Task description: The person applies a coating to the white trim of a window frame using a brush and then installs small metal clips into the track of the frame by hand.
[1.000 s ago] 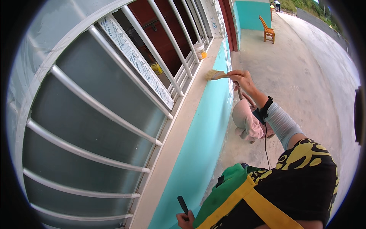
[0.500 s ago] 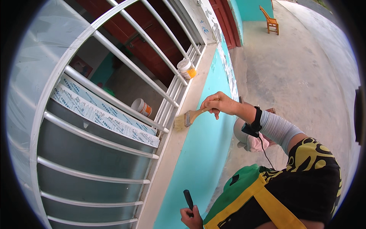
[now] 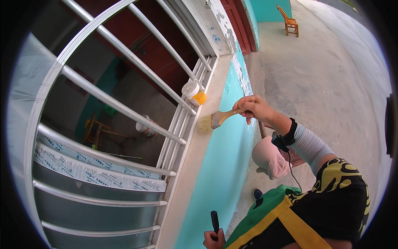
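Observation:
My right hand (image 3: 254,108) pinches the wooden handle of a flat paintbrush (image 3: 215,120). The brush's pale bristles rest on or just above the window sill (image 3: 182,166); exact contact I cannot tell. Beyond the brush, a white-lidded clear jar (image 3: 194,92) with yellow contents stands on the sill against the window bars. My left hand (image 3: 214,239), low in the picture, is closed round a black handle (image 3: 214,221) that points up. The other end of that tool is hidden.
White metal bars (image 3: 124,97) cover the window along my left. Below the sill runs a turquoise wall (image 3: 211,166). A stool (image 3: 271,155) with a pink cloth stands beside me. Farther off on the concrete floor is a wooden chair (image 3: 288,23). Indoors, a white bucket (image 3: 146,125) shows.
My right hand and the brush have moved farther along the sill, nearer the jar. The view has shifted, showing more of the room inside. My left hand still grips the black handle.

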Demonstrator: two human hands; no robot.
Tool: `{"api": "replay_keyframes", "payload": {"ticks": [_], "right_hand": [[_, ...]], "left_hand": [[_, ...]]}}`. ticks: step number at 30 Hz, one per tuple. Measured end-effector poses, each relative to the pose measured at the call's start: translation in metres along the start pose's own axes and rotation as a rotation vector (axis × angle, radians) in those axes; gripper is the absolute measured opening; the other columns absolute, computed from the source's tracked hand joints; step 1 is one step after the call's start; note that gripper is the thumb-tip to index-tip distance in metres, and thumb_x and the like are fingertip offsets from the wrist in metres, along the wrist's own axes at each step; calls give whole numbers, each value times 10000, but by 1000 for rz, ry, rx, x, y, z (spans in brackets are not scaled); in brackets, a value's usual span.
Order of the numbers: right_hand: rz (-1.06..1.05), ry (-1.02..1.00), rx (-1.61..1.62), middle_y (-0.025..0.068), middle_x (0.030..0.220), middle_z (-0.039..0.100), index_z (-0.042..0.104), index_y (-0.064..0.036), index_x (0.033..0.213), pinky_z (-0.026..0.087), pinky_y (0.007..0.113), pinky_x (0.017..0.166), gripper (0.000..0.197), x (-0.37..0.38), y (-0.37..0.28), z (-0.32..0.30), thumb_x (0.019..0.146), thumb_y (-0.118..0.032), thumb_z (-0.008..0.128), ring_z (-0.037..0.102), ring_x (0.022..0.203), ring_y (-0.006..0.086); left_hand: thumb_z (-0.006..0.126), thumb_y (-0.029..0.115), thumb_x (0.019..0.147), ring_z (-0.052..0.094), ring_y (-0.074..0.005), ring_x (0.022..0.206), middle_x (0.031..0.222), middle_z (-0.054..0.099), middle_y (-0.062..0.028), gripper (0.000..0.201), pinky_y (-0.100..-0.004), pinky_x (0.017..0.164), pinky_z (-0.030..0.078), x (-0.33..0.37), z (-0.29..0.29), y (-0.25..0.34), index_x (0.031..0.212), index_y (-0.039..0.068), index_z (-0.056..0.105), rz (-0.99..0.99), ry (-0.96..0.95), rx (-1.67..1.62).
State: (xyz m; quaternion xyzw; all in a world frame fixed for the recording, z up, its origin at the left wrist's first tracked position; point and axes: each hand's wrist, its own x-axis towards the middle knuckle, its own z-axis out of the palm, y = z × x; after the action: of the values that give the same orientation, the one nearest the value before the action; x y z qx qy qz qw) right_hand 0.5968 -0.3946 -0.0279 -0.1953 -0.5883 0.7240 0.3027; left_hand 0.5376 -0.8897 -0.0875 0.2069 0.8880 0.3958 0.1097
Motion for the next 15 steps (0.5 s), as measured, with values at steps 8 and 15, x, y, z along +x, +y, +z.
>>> {"api": "replay_keyframes", "payload": {"ticks": [8, 15], "right_hand": [[-353, 605, -202, 44, 748, 600, 691, 43, 1035, 573, 275, 505, 251, 142, -9, -158, 932, -132, 544, 581, 621, 94], [-274, 394, -236, 51, 746, 605, 701, 43, 1047, 563, 273, 477, 260, 131, -2, -79, 952, -138, 540, 548, 541, 92]], "left_hand": [[799, 266, 833, 356, -135, 556, 587, 440, -16, 397, -311, 515, 395, 68, 38, -14, 753, 84, 456, 90, -133, -69], [800, 251, 835, 353, -124, 548, 568, 435, -4, 397, -311, 500, 393, 94, 58, -22, 741, 89, 450, 121, -175, -58]]}}
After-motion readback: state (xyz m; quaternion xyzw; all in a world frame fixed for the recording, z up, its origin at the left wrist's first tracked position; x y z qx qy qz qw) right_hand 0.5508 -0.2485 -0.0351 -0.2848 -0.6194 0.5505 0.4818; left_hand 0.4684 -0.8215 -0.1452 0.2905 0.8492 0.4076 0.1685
